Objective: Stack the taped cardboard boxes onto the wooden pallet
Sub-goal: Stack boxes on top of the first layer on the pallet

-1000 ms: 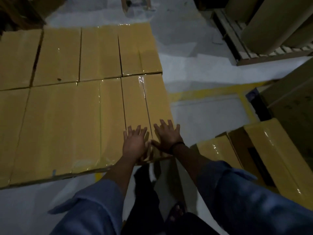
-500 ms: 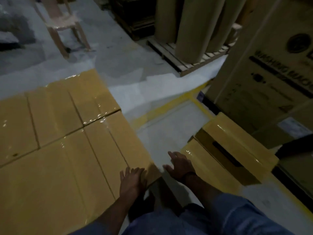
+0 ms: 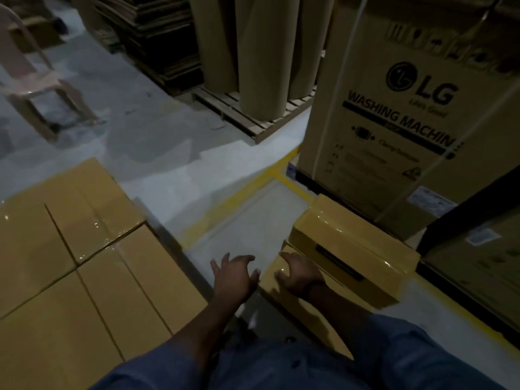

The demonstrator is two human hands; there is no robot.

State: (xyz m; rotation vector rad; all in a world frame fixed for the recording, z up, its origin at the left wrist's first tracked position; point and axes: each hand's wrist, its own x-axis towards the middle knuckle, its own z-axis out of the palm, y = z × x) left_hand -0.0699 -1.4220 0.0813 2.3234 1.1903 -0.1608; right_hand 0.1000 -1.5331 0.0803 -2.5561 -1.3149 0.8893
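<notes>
A layer of taped yellow-brown cardboard boxes (image 3: 84, 277) fills the left of the head view; whatever they rest on is hidden beneath them. On the floor to the right lie two more taped boxes: a near one (image 3: 298, 302) and, partly on top of it, a farther one (image 3: 351, 249) with a dark handle slot. My right hand (image 3: 298, 274) rests on the near box's top left end, fingers spread. My left hand (image 3: 233, 274) hovers open over the floor just left of that box, touching nothing.
A tall washing machine carton (image 3: 408, 108) stands at the right. A wooden pallet (image 3: 253, 119) with upright cardboard rolls (image 3: 261, 52) sits behind. A plastic chair (image 3: 36, 85) is far left. Yellow lines (image 3: 239, 190) mark the grey floor between the box groups.
Both hands have left the stacked boxes on the left and swung right. The right hand now rests on the near floor box; the view has turned right toward the loose boxes.
</notes>
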